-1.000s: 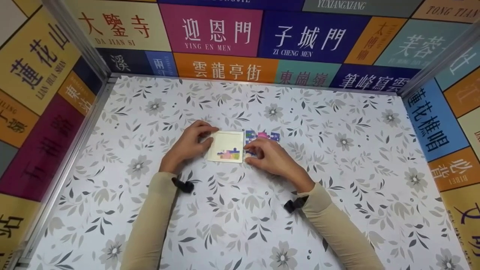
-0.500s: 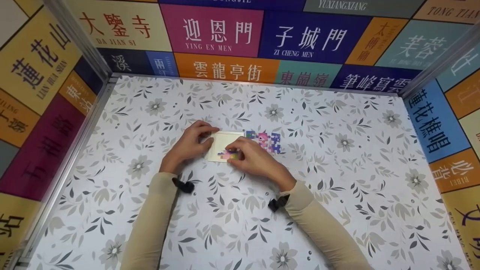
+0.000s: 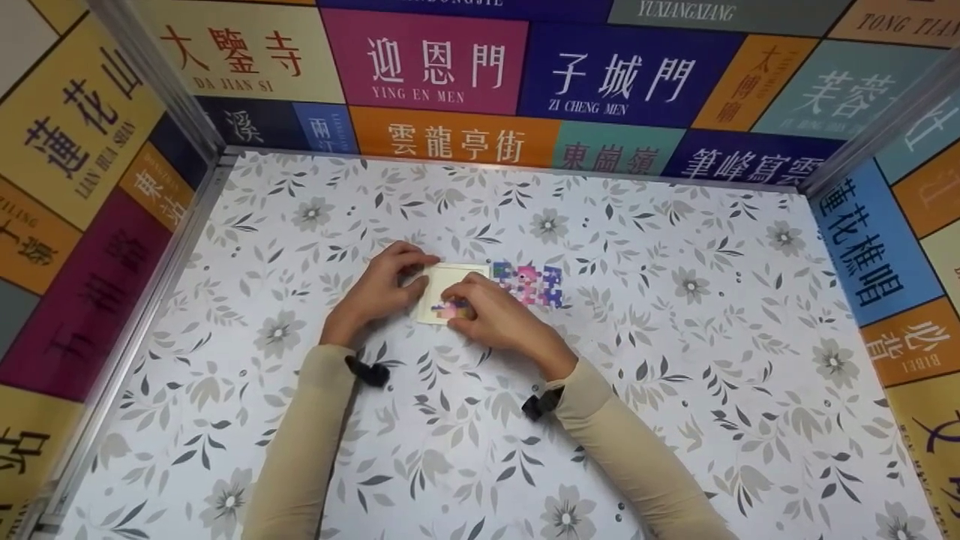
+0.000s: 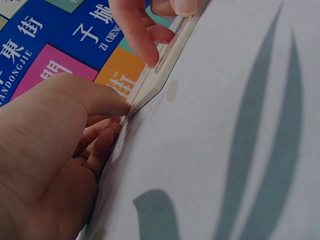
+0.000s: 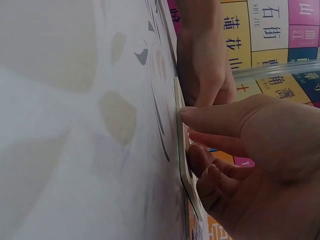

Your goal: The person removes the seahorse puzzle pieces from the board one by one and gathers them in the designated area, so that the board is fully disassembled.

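A cream square puzzle tray (image 3: 444, 276) lies flat on the table, a few colourful jigsaw pieces (image 3: 448, 310) along its lower part. My left hand (image 3: 379, 292) holds the tray at its left side, thumb against the edge and fingers bent near the upper corner. Over the tray's lower right, my right hand (image 3: 499, 315) has thumb and fingers curled down at a jigsaw piece, mostly covered by the fingers. In the right wrist view the thumb (image 5: 212, 120) reaches the tray's rim (image 5: 181, 145), with the other fingers bent over its inside.
Loose jigsaw pieces (image 3: 531, 285) in pink, blue and purple lie close together just right of the tray. The table (image 3: 450, 450) has a floral cover. Panels with large lettering (image 3: 442, 67) stand along its back and sides.
My right hand has moved left from the loose pieces onto the tray, then slightly farther left over the pieces there. The loose pieces are uncovered now. My left hand keeps its place.
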A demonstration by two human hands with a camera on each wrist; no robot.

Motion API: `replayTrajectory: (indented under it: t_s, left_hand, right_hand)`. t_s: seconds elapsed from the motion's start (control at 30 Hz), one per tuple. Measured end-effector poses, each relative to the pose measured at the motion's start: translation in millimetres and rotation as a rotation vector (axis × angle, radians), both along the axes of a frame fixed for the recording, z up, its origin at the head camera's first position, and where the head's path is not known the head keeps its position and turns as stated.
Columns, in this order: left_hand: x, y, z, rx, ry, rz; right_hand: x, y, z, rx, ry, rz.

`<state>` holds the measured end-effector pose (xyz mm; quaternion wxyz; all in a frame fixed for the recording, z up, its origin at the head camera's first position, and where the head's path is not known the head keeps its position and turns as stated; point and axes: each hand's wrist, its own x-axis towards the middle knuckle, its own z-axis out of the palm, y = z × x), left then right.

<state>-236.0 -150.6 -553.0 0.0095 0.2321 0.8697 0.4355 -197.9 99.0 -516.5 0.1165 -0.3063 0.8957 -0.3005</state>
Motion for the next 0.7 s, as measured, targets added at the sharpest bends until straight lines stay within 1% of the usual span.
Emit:
replayTrajectory:
  t_s: [0.07,0.27,0.5,0.7]
  left_hand:
    - [-0.1,0.1,-0.2,0.002,0.001,-0.002]
    - [0.1,0.4,1.0,0.007,-0.019,-0.007]
    - [-1.5,-0.3,-0.8,-0.003,-0.037,0.0]
    - [-0.7,-0.7,0.5,0.006,-0.048,0.003]
  right_hand:
    - [0.3,1,0.2,-0.001,-0.008,-0.005]
    - [-0.3,4,-0.3,-0.01,0.005,-0.002]
    - [-4.4,10,1.5,-0.016,0.003,-0.007]
    - [-5.9,12,1.4,-0.013,0.007,-0.013]
